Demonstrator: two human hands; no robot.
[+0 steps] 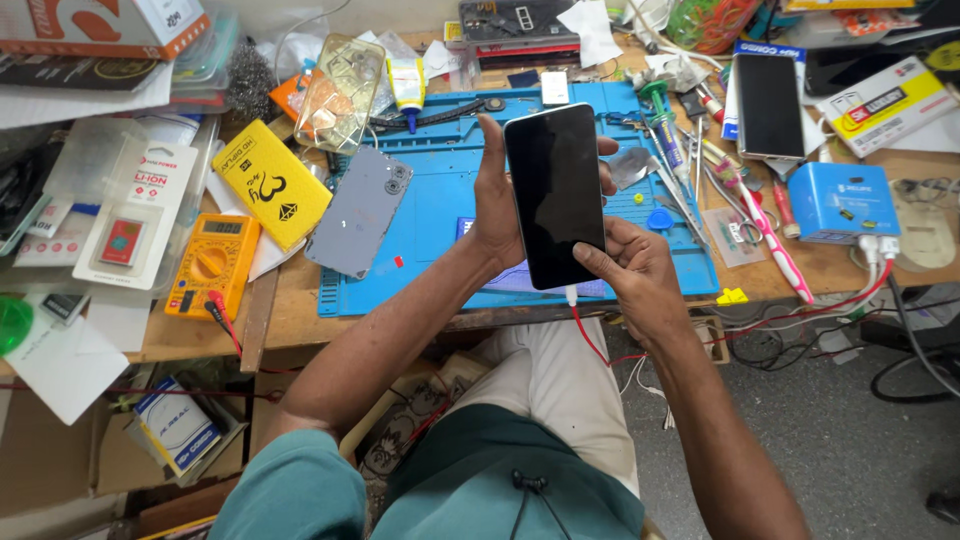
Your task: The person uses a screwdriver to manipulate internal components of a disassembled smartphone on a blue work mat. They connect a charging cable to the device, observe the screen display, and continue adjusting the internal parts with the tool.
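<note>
The phone's dark, blank screen (555, 195) stands upright between both hands above the blue mat. A second black screen (768, 103) lies flat at the upper right of the bench, beside a white and yellow box (885, 105). A blue box (842, 200) sits below it. At left lie a yellow packet (272, 185), a clear blister pack (140, 215) (red card inside), and a yellow meter's small grey display (221, 227).

Your left hand (497, 205) grips dark-screened phone (555, 195) upright over blue mat (440, 190); your right hand (628, 268) pinches bottom edge, red cable (590, 340) plugged in.
</note>
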